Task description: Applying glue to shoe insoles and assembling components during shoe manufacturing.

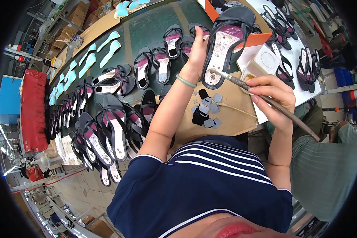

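My left hand (pixel 198 55) grips a black strappy sandal (pixel 222 49) by its side, the thumb up along the edge. The sandal's pale, spotted footbed faces me, with a purple band under the straps. My right hand (pixel 271 97) holds a long brush (pixel 281 106) by its wooden handle, pinched between thumb and fingers. Its pale tip touches the heel part of the footbed. Just behind the brush stands a white square plastic container (pixel 262 62). Below the sandal, small grey and black foam pads (pixel 206 107) lie on a brown board (pixel 238 119) beside a thin stick (pixel 240 111).
Many similar sandals (pixel 115 127) crowd the green table (pixel 146 23) to my left. Pale blue sole pieces (pixel 87 65) lie farther off. An orange box (pixel 258 39) stands behind the held sandal. More sandals rest on a white table (pixel 301 51) at right. A person's striped clothing (pixel 325 170) shows at lower right.
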### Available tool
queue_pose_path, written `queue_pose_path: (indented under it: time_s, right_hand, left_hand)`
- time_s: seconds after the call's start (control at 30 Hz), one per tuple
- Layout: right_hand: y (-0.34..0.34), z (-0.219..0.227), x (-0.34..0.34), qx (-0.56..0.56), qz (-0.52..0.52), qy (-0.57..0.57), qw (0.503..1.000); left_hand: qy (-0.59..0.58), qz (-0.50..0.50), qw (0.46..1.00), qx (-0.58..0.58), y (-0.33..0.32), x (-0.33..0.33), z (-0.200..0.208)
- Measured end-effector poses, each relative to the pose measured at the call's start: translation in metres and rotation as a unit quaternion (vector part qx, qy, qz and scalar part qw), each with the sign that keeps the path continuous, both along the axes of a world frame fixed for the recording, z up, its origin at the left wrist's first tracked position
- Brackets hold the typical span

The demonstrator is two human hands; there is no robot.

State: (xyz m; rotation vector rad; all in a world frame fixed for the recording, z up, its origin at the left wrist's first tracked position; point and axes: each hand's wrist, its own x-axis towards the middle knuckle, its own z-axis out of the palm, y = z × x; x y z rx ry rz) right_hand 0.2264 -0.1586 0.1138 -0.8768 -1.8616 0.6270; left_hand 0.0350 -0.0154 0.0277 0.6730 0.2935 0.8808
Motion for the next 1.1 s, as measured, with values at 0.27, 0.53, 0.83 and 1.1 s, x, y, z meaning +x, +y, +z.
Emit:
queue_pose_path:
  time_s: [0.27,0.53,0.83,1.1]
  right_hand:
    - [-0.004,-0.001,-0.004,0.007,0.017,-0.048,0.999]
    - [0.008,0.005,0.004,0.008,0.091,-0.063,0.994]
    - [0.018,0.025,0.016,-0.013,0.166,-0.099,0.981]
    - [0.009,0.031,0.015,0.013,-0.016,-0.038,0.999]
  left_hand:
    - [0.013,-0.010,1.000,-0.009,0.003,0.004,0.003]
    - [0.059,-0.026,0.997,-0.047,-0.006,0.008,0.013]
    - [0.070,-0.046,0.996,-0.009,-0.005,0.009,0.006]
    - [0.033,0.021,0.999,-0.022,-0.008,0.008,0.010]
